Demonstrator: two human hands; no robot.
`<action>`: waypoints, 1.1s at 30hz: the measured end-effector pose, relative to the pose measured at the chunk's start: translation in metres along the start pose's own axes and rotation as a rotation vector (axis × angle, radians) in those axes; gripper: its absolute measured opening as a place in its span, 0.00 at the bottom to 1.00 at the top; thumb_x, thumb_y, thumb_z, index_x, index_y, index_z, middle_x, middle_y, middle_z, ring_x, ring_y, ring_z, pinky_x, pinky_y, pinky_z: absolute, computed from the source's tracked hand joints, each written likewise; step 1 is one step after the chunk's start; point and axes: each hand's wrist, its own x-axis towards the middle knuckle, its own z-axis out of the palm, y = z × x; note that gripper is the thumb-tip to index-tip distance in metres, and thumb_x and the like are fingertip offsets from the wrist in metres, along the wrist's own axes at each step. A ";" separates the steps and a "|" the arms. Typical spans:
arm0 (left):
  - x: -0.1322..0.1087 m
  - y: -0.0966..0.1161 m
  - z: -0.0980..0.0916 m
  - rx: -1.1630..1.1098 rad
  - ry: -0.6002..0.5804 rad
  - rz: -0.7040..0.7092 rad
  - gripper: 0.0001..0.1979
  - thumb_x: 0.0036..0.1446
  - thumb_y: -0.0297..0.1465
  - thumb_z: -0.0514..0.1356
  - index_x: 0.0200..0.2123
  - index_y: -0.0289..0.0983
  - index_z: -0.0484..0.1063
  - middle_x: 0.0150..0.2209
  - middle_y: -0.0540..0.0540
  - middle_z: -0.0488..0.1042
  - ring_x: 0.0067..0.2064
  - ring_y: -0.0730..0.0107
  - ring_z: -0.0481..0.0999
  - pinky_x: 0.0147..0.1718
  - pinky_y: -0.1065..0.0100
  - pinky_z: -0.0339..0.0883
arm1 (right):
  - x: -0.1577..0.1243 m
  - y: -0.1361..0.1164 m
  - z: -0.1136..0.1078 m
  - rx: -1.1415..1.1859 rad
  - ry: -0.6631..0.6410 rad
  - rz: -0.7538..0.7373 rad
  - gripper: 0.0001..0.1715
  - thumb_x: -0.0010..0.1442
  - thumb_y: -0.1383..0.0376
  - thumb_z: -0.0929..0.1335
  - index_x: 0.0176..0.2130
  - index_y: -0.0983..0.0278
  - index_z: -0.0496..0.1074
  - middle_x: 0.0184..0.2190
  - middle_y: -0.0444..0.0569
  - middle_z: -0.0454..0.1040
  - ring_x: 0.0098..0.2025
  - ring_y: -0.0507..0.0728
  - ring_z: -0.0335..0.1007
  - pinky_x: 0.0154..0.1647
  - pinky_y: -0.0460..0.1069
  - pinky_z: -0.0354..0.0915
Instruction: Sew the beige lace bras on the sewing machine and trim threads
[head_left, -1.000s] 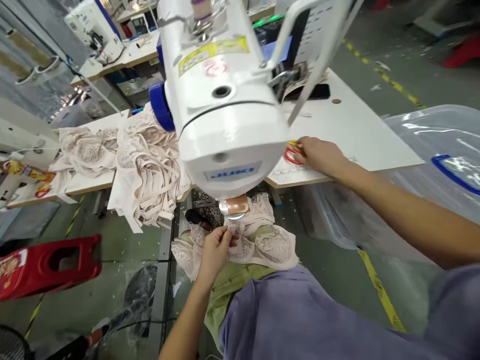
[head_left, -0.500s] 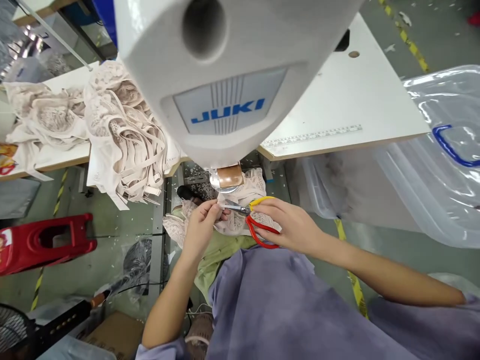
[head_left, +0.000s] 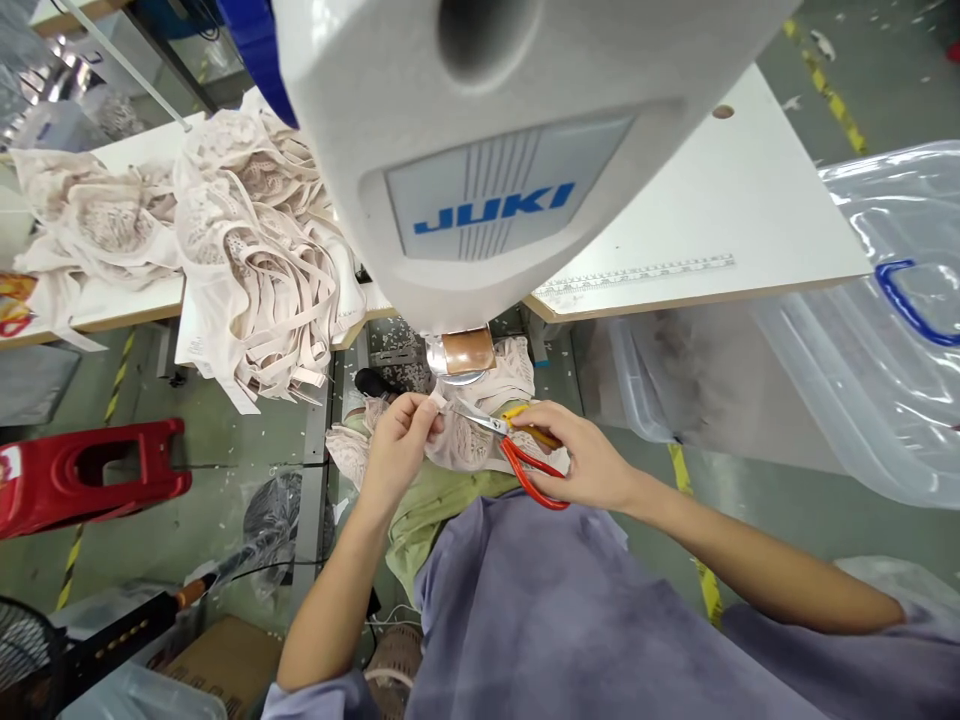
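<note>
A white JUKI sewing machine (head_left: 487,170) fills the top of the head view. Below its head, my left hand (head_left: 401,450) pinches the edge of a beige lace garment (head_left: 480,440) lying in my lap. My right hand (head_left: 585,460) grips scissors (head_left: 517,450) with one red and one yellow handle; the blades point left and meet the fabric right at my left fingertips. A copper-coloured part of the machine (head_left: 466,352) hangs just above the two hands.
A pile of beige lace garments and straps (head_left: 255,260) hangs over the white table (head_left: 697,220) at the left. A clear plastic bin with a blue handle (head_left: 885,330) stands at the right. A red plastic stool (head_left: 90,475) lies on the floor at the left.
My right hand left the table with the scissors and came down to the garment. The blades now touch the fabric at my left fingers. The camera moved closer to the machine.
</note>
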 end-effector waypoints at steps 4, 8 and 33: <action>0.002 0.001 0.000 0.056 -0.040 0.001 0.14 0.64 0.41 0.59 0.35 0.36 0.75 0.28 0.49 0.75 0.28 0.74 0.70 0.29 0.73 0.63 | 0.011 -0.005 0.010 0.022 -0.029 0.033 0.27 0.54 0.61 0.72 0.53 0.58 0.68 0.49 0.53 0.76 0.40 0.59 0.75 0.38 0.53 0.72; 0.003 0.002 -0.001 0.077 -0.046 0.005 0.12 0.64 0.39 0.59 0.37 0.36 0.75 0.29 0.48 0.77 0.28 0.74 0.71 0.29 0.72 0.64 | 0.024 -0.005 0.012 0.052 -0.036 0.031 0.25 0.56 0.61 0.72 0.53 0.59 0.71 0.49 0.53 0.78 0.37 0.56 0.75 0.38 0.52 0.72; 0.018 0.014 -0.048 0.495 -0.197 0.103 0.15 0.62 0.29 0.54 0.49 0.39 0.75 0.37 0.43 0.81 0.38 0.63 0.81 0.37 0.66 0.71 | 0.134 0.078 -0.138 -0.748 0.156 0.293 0.24 0.68 0.58 0.63 0.54 0.71 0.74 0.51 0.67 0.75 0.53 0.64 0.69 0.47 0.56 0.60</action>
